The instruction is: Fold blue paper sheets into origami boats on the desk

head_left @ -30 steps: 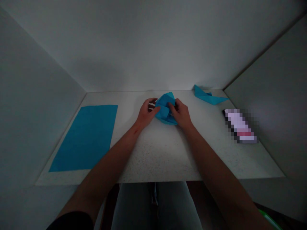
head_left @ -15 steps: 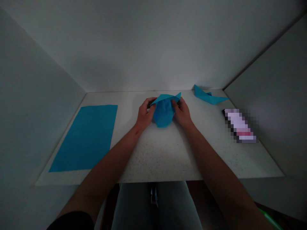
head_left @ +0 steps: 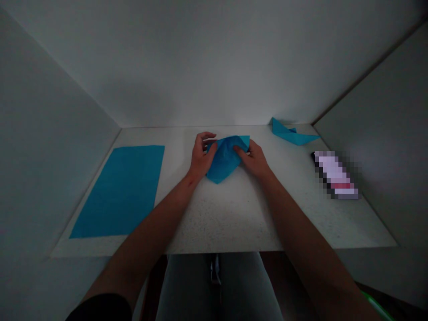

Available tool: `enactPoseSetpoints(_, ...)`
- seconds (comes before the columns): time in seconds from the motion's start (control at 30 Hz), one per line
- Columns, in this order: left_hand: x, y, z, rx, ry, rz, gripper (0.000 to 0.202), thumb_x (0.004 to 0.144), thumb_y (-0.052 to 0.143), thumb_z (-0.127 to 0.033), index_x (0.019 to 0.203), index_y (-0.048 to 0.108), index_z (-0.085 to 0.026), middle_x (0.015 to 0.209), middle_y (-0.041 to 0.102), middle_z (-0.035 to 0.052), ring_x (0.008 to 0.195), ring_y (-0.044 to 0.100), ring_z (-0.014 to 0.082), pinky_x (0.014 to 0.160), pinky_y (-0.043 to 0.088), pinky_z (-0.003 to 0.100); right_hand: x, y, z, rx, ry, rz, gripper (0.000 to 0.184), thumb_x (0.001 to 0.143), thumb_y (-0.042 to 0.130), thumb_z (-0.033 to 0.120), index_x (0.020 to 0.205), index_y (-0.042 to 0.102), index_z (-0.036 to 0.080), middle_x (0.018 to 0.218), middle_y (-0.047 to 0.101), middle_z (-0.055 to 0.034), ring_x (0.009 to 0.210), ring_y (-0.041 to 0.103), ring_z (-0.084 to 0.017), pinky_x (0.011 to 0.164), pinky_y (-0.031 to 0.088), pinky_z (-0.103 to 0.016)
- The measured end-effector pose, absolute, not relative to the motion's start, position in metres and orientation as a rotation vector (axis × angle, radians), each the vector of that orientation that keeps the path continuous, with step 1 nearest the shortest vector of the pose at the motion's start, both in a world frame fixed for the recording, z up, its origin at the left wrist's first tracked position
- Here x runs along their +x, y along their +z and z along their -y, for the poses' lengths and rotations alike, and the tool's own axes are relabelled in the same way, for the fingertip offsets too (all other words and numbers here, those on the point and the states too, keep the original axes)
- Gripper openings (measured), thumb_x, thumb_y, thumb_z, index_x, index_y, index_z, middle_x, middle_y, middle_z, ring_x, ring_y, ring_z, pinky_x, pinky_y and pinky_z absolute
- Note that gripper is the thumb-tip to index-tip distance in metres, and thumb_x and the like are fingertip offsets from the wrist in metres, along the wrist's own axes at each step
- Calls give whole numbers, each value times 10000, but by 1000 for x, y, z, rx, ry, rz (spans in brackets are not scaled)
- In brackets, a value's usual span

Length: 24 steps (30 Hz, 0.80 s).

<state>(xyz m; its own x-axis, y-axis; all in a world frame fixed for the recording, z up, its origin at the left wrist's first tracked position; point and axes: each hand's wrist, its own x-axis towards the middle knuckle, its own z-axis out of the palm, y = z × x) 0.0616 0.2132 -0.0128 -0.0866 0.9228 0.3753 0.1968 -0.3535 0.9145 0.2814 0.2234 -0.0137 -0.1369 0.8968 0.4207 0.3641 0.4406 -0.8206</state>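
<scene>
A folded piece of blue paper [head_left: 223, 161] is held between my two hands above the middle of the table. Its lower corner points down toward me, and its upper right corner sticks out by my right hand. My left hand [head_left: 201, 155] grips the left edge, thumb on the near face and the upper fingers curled behind. On the other side, my right hand [head_left: 253, 157] pinches the paper with its thumb lying across the front; the other fingers are mostly hidden behind it.
A flat blue sheet [head_left: 122, 191] lies on the white table [head_left: 227, 218] at the left. At the back right rests a folded blue paper boat [head_left: 294, 135]. A phone with a blurred screen [head_left: 335, 174] lies at the right. Walls enclose the table's back and sides.
The folded paper has turned and changed shape: its rounded lower part now shows as a pointed corner, and the wide top flap is flatter. Both hands still hold it in nearly the same place.
</scene>
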Motion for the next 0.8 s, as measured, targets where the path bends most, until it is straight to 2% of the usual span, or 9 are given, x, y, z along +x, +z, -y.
enactPoseSetpoints(0.1, 61, -9, -210, 1704, 1512, -1235, 66, 1015, 647, -221, 1071, 649, -256, 1415, 715, 96, 1266, 740, 229, 1046, 607, 417, 283, -13, -223, -1102, 655, 1715, 279, 988, 703, 525, 976, 734, 248, 956, 768, -46, 896, 697, -254, 815, 584, -401)
enactPoseSetpoints(0.17, 61, -7, -209, 1818, 1464, -1254, 112, 1031, 608, -205, 980, 699, -247, 1374, 736, 95, 1280, 732, 243, 1069, 609, 444, 282, -12, -223, -1106, 672, 1695, 254, 980, 706, 503, 1005, 733, 251, 951, 770, -42, 886, 699, -251, 789, 588, -389)
enactPoseSetpoints(0.27, 61, -6, -209, 1886, 1434, -1268, 198, 1048, 597, -212, 1059, 786, -269, 1311, 782, 82, 1280, 731, 254, 1123, 604, 483, 279, -10, -221, -1091, 726, 1687, 271, 987, 698, 510, 1076, 758, 261, 1010, 803, -50, 913, 720, -261, 784, 602, -394)
enactPoseSetpoints(0.37, 62, -5, -208, 1901, 1479, -1267, 155, 1021, 719, -283, 1157, 794, -282, 1346, 778, 81, 1297, 727, 262, 1208, 566, 509, 277, -7, -218, -1049, 754, 1716, 298, 1010, 682, 516, 1139, 786, 269, 1117, 826, -69, 984, 746, -276, 819, 614, -412)
enactPoseSetpoints(0.47, 62, -3, -204, 1940, 1512, -1258, 221, 957, 840, -349, 1149, 768, -266, 1358, 763, 95, 1296, 722, 278, 1221, 557, 520, 276, -4, -215, -966, 686, 1792, 291, 1021, 681, 475, 1214, 792, 287, 1211, 820, -83, 1071, 752, -282, 848, 617, -413)
enactPoseSetpoints(0.6, 62, -1, -202, 1978, 1531, -1274, 294, 922, 891, -401, 1118, 728, -254, 1319, 755, 100, 1265, 719, 284, 1191, 569, 524, 277, 0, -213, -898, 618, 1902, 258, 1032, 672, 445, 1209, 796, 304, 1196, 819, -90, 1094, 746, -286, 880, 619, -425)
enactPoseSetpoints(0.73, 62, -2, -201, 2034, 1565, -1324, 396, 880, 922, -497, 1093, 710, -240, 1463, 677, 138, 1391, 645, 326, 1216, 546, 546, 277, 0, -212, -895, 599, 1956, 256, 1028, 678, 450, 1205, 793, 305, 1180, 815, -88, 1057, 738, -281, 886, 620, -432)
enactPoseSetpoints(0.8, 63, -2, -200, 2063, 1585, -1311, 379, 905, 892, -524, 1079, 710, -240, 1472, 666, 142, 1395, 637, 329, 1208, 550, 545, 276, -1, -211, -883, 578, 1967, 252, 1030, 672, 449, 1199, 788, 302, 1158, 810, -86, 1029, 731, -276, 869, 615, -429)
